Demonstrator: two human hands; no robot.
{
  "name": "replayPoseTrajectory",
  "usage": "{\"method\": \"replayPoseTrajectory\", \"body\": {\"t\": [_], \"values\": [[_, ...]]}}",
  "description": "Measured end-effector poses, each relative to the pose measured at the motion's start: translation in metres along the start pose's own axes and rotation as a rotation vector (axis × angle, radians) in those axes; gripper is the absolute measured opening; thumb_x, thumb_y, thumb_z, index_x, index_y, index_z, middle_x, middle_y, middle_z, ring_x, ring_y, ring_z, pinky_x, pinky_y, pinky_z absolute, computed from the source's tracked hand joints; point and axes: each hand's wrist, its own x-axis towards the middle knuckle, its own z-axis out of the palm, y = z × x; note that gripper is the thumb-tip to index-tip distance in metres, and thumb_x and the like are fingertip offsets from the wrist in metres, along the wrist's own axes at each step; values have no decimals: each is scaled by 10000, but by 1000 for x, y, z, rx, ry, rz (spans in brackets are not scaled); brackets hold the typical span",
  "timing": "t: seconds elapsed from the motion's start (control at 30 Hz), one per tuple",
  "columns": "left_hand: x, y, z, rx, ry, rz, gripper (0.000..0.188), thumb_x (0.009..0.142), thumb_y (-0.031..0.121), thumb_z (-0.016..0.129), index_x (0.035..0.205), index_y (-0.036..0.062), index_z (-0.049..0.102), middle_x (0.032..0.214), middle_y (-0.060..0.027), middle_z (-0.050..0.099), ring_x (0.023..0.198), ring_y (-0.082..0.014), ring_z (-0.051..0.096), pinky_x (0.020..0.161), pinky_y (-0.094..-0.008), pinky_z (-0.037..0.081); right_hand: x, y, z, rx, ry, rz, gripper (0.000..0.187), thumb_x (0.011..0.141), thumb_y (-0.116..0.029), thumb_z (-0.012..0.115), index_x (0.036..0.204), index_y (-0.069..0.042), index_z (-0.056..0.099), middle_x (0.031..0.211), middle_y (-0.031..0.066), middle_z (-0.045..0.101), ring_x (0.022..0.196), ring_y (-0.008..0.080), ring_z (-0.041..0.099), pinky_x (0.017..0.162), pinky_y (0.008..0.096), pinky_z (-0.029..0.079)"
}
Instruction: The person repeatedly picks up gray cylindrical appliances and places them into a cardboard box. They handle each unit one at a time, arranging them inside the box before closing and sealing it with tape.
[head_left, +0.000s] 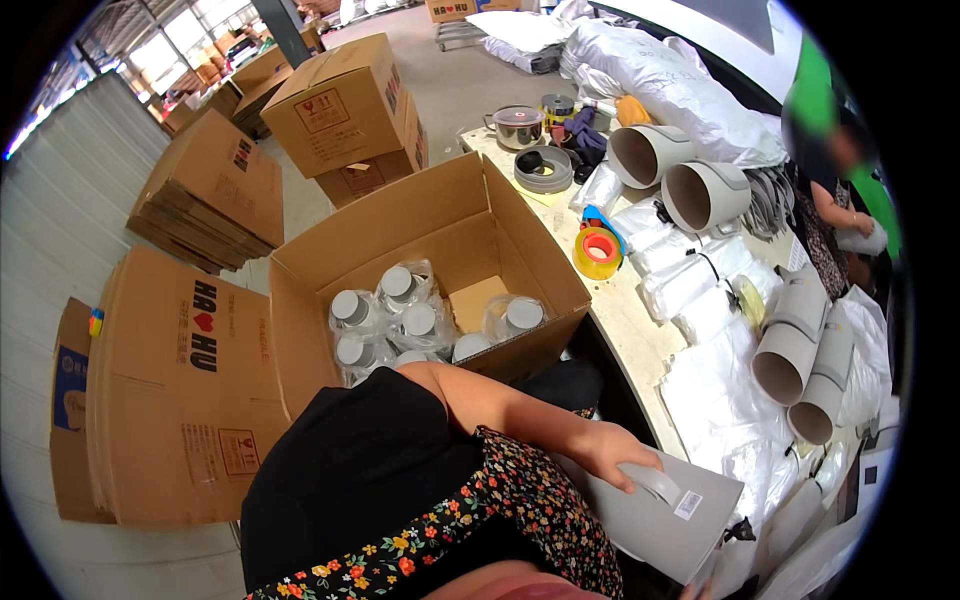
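Note:
My left hand point(615, 455) reaches across to the right, its fingers closed around the pale handle of a light grey cylinder point(650, 510). The cylinder lies tilted in front of my floral apron and carries a small white label. A sliver of my right hand point(692, 591) shows at the bottom edge, by the cylinder's lower end; its fingers are mostly hidden. Beyond my left arm stands an open cardboard box point(530, 235). Inside it are several bagged containers with round grey lids point(419, 320), grouped mostly at the left.
A table point(640, 375) on the right bears grey cylinders point(700, 195), clear plastic bags point(690, 290), a yellow tape roll point(597, 252) and a lidded steel pot point(518, 130). Flattened cartons point(180, 400) and stacked boxes point(335, 105) stand left. Another person's hand point(862, 222) appears far right.

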Motion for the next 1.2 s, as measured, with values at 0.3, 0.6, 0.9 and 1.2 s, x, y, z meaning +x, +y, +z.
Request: {"method": "replayPoseTrajectory", "body": {"t": [0.3,0.6,0.9,1.2], "values": [[2,2,-1,18,-5,-1,536,822,358,554,1264,90,413,1122,-196,545,1002,-376,527,840,-424,420,-11,-43,96,553,61,-278,362,859,-238,581,1085,45,567,984,239,610,882,317,571,784,360,444],[6,-2,-1,57,20,19,545,823,367,544,1261,75,406,1114,-205,545,992,-384,533,844,-425,422,-7,-18,69,515,373,-256,288,846,-178,612,992,67,572,904,193,614,786,263,539,749,372,429],[0,2,6,-1,21,47,503,816,309,569,1243,78,436,1107,-186,558,1021,-366,526,853,-410,424,21,22,146,429,79,-222,347,853,-190,599,1085,58,534,1051,202,569,941,305,530,858,366,395],[3,0,10,37,14,48,511,824,315,571,1248,63,437,1119,-197,549,1017,-364,531,863,-404,424,38,72,102,577,479,-249,472,858,-187,596,1233,68,468,1224,219,513,1093,321,508,972,344,360]]}}
